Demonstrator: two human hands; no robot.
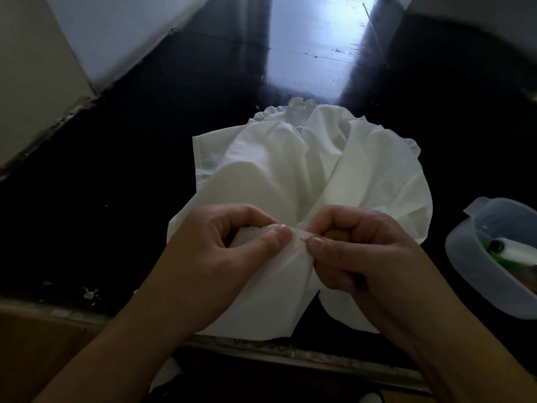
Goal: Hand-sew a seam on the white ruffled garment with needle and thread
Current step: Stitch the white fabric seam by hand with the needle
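The white ruffled garment lies spread on a dark table, its frilled edge at the far side. My left hand grips a bunched fold of the cloth between thumb and curled fingers. My right hand pinches a thin needle between thumb and forefinger, right at the fold beside my left thumb. The needle's tip is in or against the cloth. No thread can be made out in this dim light.
A clear plastic tub stands at the right edge with a white thread spool and something green inside. The dark table has a worn front edge near my wrists. A wall rises at the far left.
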